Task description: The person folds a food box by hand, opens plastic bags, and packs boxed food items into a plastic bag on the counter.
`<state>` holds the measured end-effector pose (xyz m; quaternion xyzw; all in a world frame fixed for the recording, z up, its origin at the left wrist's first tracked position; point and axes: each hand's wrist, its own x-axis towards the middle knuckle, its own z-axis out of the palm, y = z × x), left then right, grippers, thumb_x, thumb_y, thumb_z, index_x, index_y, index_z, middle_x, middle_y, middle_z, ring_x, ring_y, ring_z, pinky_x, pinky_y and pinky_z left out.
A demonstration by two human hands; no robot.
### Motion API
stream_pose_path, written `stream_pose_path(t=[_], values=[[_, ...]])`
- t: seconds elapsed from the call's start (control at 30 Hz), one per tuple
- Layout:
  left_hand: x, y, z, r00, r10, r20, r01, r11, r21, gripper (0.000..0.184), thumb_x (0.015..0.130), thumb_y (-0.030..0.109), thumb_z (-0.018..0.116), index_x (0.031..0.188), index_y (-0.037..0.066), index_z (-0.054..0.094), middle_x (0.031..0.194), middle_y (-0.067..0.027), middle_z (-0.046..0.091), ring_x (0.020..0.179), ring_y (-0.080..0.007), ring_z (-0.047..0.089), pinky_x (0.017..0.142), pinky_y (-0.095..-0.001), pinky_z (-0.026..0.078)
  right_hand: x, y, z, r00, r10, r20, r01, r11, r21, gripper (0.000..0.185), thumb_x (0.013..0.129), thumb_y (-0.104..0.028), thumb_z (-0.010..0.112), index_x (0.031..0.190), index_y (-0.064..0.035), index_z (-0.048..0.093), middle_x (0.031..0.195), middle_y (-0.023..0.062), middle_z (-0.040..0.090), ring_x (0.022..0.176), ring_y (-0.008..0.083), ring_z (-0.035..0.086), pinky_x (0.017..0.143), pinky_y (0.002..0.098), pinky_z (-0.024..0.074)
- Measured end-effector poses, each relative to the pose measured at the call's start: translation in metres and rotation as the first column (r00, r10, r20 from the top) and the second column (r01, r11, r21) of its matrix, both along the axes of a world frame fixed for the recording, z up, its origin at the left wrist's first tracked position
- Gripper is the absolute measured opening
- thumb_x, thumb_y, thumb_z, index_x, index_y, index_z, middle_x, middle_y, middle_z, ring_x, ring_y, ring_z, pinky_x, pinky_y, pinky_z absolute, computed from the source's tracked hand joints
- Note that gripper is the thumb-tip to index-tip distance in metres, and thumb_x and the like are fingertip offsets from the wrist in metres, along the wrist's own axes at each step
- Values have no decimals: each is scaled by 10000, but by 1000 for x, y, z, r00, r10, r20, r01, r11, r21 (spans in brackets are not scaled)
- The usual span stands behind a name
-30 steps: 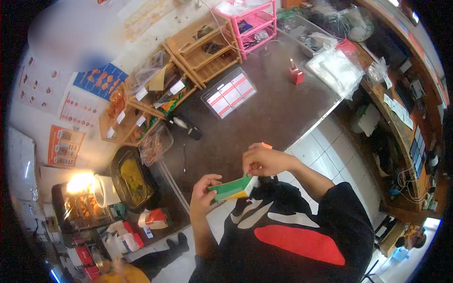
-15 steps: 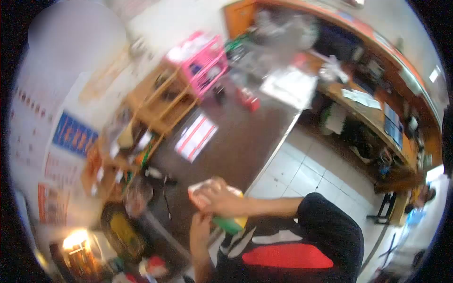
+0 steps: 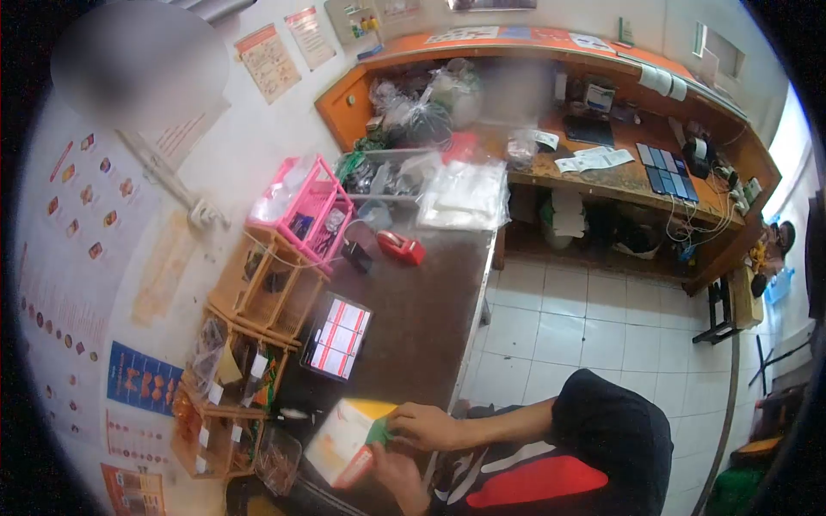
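Observation:
A small food carton box (image 3: 335, 443), white with yellow, green and orange-red parts, is tilted at the near left end of the dark table. My right hand (image 3: 423, 427) grips its green side with bent fingers. Just below, my left hand (image 3: 397, 476) holds the box by its red-edged lower corner, the fingertips partly hidden. Past the box lies a tablet (image 3: 340, 337) with a lit white and pink screen. What the box contains cannot be seen.
Wooden racks (image 3: 262, 288) with small packets line the wall on the left. Behind the tablet are a red tape dispenser (image 3: 402, 248), a pink basket (image 3: 297, 206) and a stack of clear plastic bags (image 3: 465, 198). An orange-topped counter (image 3: 619, 185) with phones and receipts stands beyond.
The box has turned and moved left, bringing its white face into view. My right hand has shifted from its top to its green side. The view has swung and become sharper.

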<state>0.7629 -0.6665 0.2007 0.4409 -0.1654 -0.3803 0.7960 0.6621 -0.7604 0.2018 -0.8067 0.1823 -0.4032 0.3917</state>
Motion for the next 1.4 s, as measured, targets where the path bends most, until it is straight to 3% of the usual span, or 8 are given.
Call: stream_pose_path(t=[0.17, 0.37, 0.5, 0.6, 0.87, 1.07, 1.2, 1.4], values=[[-5, 2, 2, 942, 190, 276, -244, 954, 176, 414, 855, 45, 602, 1227, -32, 438, 1165, -163, 532, 1027, -256, 547, 861, -390, 475, -22, -12, 10, 998, 61, -30, -51, 965, 259, 182, 804, -181, 643, 917, -38, 627, 890, 133, 594, 844, 303, 594, 725, 371, 480], [-6, 6, -2, 521, -126, 844, -299, 900, 318, 365, 849, 51, 622, 1155, -81, 476, 1090, -190, 557, 889, -231, 599, 751, -347, 523, -47, -3, 7, 988, -108, -110, 146, 878, 455, 195, 834, -205, 647, 892, -19, 645, 840, 137, 618, 793, 246, 610, 698, 344, 470], [-35, -5, -11, 768, -238, 595, -93, 877, 471, 387, 813, 15, 657, 1145, -87, 486, 1080, -184, 576, 903, -242, 603, 783, -349, 513, -88, 9, 21, 929, -275, -249, 366, 786, 498, 182, 852, -197, 636, 886, -19, 645, 814, 121, 619, 758, 208, 595, 689, 319, 463], [-55, -17, -28, 511, -176, 841, -229, 916, 331, 385, 800, 4, 669, 1135, -84, 500, 1070, -179, 590, 906, -240, 603, 796, -356, 505, -107, 19, 31, 907, -338, -253, 422, 729, 539, 203, 858, -218, 633, 882, -17, 647, 777, 125, 610, 694, 210, 573, 651, 311, 458], [-143, -67, -14, 593, -100, 799, -66, 983, 172, 278, 784, 17, 690, 1028, -65, 585, 1006, -159, 627, 866, -244, 610, 768, -376, 489, -155, -13, 10, 858, -508, -77, 490, 766, 416, 162, 847, -175, 640, 878, -16, 647, 786, 109, 614, 669, 194, 584, 621, 309, 472], [-235, -141, 30, 769, -325, 550, 42, 885, 464, 285, 774, 31, 703, 1023, -58, 597, 1001, -156, 632, 872, -250, 612, 766, -377, 485, -230, -71, 9, 799, -595, -80, 565, 700, 437, 161, 820, -170, 662, 825, -12, 631, 755, 132, 604, 630, 263, 594, 576, 337, 471], [-268, -188, -31, 345, -187, 920, -32, 977, 211, 309, 754, 99, 744, 1001, -33, 614, 962, -145, 644, 853, -263, 619, 759, -384, 484, -288, -108, 9, 725, -680, -113, 669, 654, 353, 127, 818, -137, 657, 836, -12, 641, 758, 118, 612, 630, 226, 601, 580, 311, 479], [-308, -233, -22, 413, -543, 731, 344, 836, 427, 320, 833, 122, 646, 1109, -24, 575, 1119, -143, 591, 1022, -258, 556, 871, -384, 428, -348, -150, 16, 734, -678, -41, 637, 666, 388, 175, 806, -52, 635, 977, -15, 635, 855, 131, 603, 724, 248, 606, 654, 318, 498]])
